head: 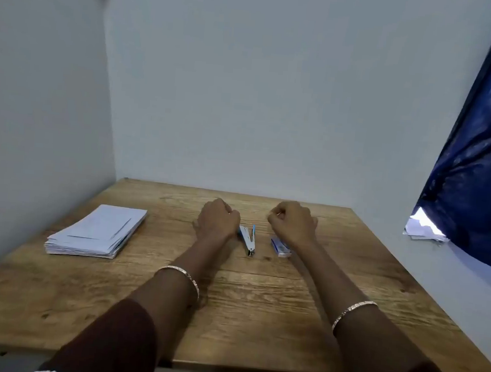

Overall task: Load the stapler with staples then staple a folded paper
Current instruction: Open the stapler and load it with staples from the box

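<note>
White-and-blue stapler (247,239) lies pointing toward the person, splayed end farthest.

Single head cam, wide-angle, facing fwd/down, close over table (256,320), wall (261,98) ahead

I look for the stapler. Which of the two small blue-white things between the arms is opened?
The stapler beside the left hand, spread in a V. The staple box to its right is a flat block.
</note>
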A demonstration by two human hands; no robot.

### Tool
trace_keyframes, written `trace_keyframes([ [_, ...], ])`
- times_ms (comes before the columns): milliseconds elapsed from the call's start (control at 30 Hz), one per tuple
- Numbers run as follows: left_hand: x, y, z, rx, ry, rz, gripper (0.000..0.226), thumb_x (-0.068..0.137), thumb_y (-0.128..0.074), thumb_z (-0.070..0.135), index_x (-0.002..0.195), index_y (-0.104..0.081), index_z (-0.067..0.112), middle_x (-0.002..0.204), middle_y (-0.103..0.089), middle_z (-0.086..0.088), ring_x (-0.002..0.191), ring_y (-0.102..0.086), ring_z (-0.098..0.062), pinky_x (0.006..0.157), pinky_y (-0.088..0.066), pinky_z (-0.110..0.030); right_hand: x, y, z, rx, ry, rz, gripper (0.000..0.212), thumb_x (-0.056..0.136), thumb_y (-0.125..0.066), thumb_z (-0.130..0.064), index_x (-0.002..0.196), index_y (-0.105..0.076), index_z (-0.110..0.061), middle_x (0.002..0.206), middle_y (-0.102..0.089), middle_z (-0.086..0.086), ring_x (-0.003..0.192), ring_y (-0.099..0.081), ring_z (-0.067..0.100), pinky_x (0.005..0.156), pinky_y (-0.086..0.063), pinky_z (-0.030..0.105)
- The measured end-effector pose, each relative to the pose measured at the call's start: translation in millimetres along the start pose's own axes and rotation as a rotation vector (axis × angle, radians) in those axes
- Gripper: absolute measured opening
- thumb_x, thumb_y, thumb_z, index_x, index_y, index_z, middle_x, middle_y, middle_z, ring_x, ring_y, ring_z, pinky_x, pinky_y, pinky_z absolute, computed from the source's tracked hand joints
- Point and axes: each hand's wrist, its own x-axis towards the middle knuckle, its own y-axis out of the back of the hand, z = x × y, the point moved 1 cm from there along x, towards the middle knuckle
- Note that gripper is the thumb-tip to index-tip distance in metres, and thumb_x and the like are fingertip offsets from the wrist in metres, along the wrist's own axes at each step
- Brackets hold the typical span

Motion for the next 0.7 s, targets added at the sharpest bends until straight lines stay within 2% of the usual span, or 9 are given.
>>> trace_keyframes([
  [100,16.6,-7.8,-8.0,-0.055,0.03,-0.071,0.018,0.089,-0.057,0.024,0.098,-0.071,0.016,0.112,-0.073,-0.005,0.107,-0.065,-0.028,0.09,-0.049,-0.036,13.2,-11.0,-5.2,0.02,0.001,-0.137,0.022,0.09,-0.066,-0.041,0.1,-0.077,-0.024,0.107,-0.074,-0.004,0.112,-0.062,0.02,0.102,-0.04,0.043],
  [233,27.4,-16.4,-21.3,-0.021,-0.03,-0.145,0.021,0.09,-0.057,0.024,0.1,-0.074,0.016,0.107,-0.076,-0.003,0.102,-0.066,-0.024,0.088,-0.052,-0.036,16.8,-25.7,-8.5,0.01,-0.02,-0.263,0.023,0.089,-0.067,-0.039,0.102,-0.079,-0.025,0.106,-0.077,-0.002,0.109,-0.065,0.02,0.103,-0.045,0.047],
  [367,34.8,-19.6,-23.1,-0.004,-0.071,-0.2,0.013,0.086,-0.06,0.024,0.087,-0.072,0.02,0.098,-0.075,0.0,0.097,-0.067,-0.022,0.088,-0.053,-0.038,18.0,-36.1,-5.6,0.022,-0.025,-0.275,0.018,0.087,-0.069,-0.028,0.092,-0.082,-0.017,0.099,-0.079,0.004,0.096,-0.069,0.022,0.089,-0.057,0.044],
  [433,35.1,-21.5,-21.7,0.024,-0.097,-0.214,0.013,0.09,-0.06,0.028,0.086,-0.07,0.022,0.094,-0.074,0.002,0.097,-0.067,-0.022,0.091,-0.052,-0.04,20.6,-37.2,-2.5,0.016,-0.019,-0.246,0.016,0.084,-0.071,-0.025,0.085,-0.082,-0.013,0.091,-0.079,0.004,0.086,-0.071,0.019,0.078,-0.06,0.037],
  [533,37.4,-23.1,-21.2,0.005,-0.102,-0.215,0.022,0.095,-0.059,0.041,0.089,-0.068,0.022,0.096,-0.071,0.001,0.101,-0.065,-0.023,0.095,-0.05,-0.041,22.7,-37.2,1.6,0.005,-0.036,-0.135,0.016,0.08,-0.074,-0.025,0.076,-0.081,-0.011,0.079,-0.079,0.004,0.077,-0.071,0.017,0.065,-0.053,0.029],
  [633,35.3,-24.7,-20.3,-0.049,-0.094,-0.236,0.036,0.094,-0.055,0.051,0.096,-0.072,0.018,0.102,-0.075,-0.005,0.103,-0.066,-0.025,0.098,-0.049,-0.044,23.0,-33.1,6.6,0.115,-0.079,-0.018,0.013,0.078,-0.076,-0.022,0.07,-0.08,-0.012,0.074,-0.077,0.001,0.069,-0.067,0.012,0.063,-0.046,0.026],
  [700,32.6,-27.2,-17.6,-0.131,-0.099,-0.284,0.043,0.091,-0.055,0.056,0.096,-0.073,0.018,0.095,-0.077,-0.003,0.098,-0.069,-0.023,0.097,-0.051,-0.045,23.0,-28.6,7.4,0.17,-0.088,0.076,0.011,0.078,-0.077,-0.021,0.069,-0.079,-0.015,0.068,-0.074,-0.003,0.064,-0.062,0.007,0.063,-0.045,0.026],
])
